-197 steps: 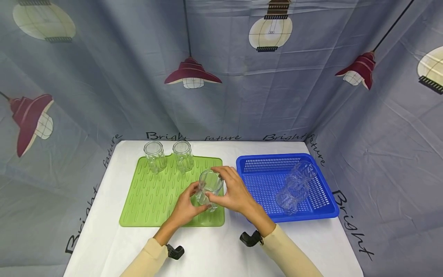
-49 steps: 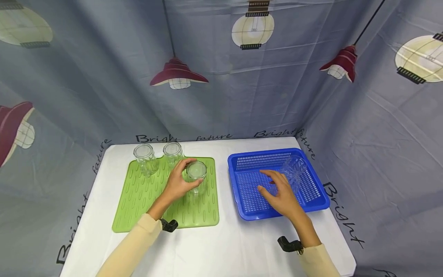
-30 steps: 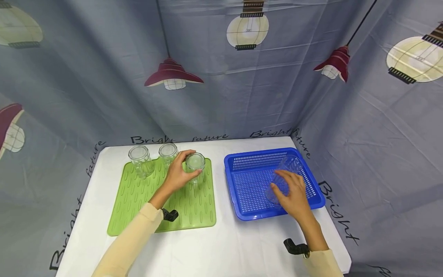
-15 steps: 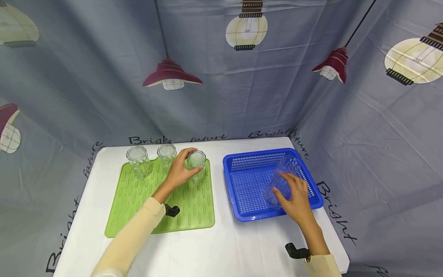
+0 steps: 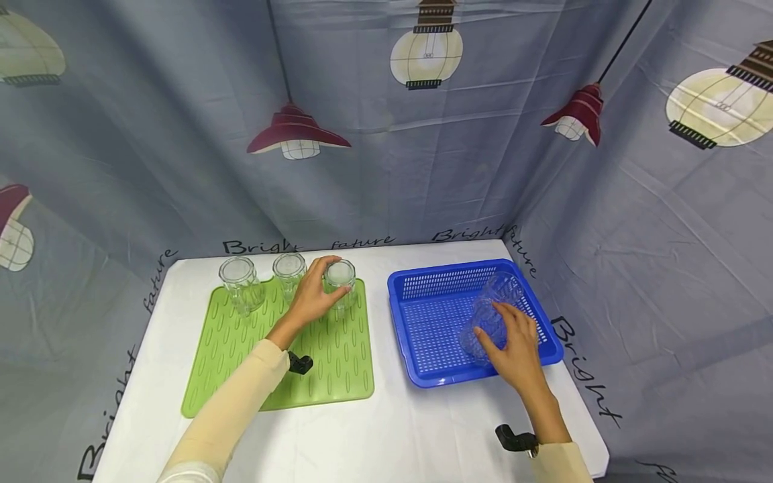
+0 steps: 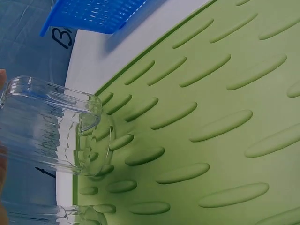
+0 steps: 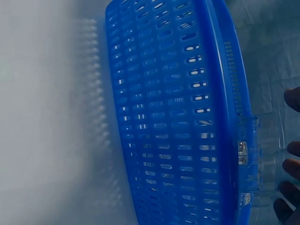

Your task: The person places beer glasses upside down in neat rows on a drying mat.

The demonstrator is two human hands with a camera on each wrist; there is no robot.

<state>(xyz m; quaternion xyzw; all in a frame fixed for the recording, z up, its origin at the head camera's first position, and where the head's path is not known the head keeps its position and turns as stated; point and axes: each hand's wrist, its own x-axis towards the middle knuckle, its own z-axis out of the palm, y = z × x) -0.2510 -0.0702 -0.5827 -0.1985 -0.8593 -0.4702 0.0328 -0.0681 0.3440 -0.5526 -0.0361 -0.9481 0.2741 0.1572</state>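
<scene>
On the green ridged mat [image 5: 326, 355], my left hand [image 5: 312, 295] holds a clear drinking glass [image 5: 341, 274] between thumb and fingers. The left wrist view shows this glass [image 6: 51, 126] with its far end at the mat. Two more clear glasses, one at the left [image 5: 241, 282] and one in the middle [image 5: 288, 268], stand in line with it at the mat's back edge. My right hand [image 5: 516, 345] reaches into the blue basket [image 5: 423, 274], thumb and fingers around a clear glass [image 5: 482, 330]. Fingertips [image 7: 291, 168] show beside a glass in the right wrist view.
Another clear glass [image 5: 504, 288] lies farther back in the basket, overlapping the nearer one in sight. A white cloth covers the table [image 5: 386, 429]. Grey-blue curtains [image 5: 386, 188] enclose its back and sides.
The left hand has carried the glass from the mat's front right to its back row. The right hand has left that glass, moved right into the basket and settled around another.
</scene>
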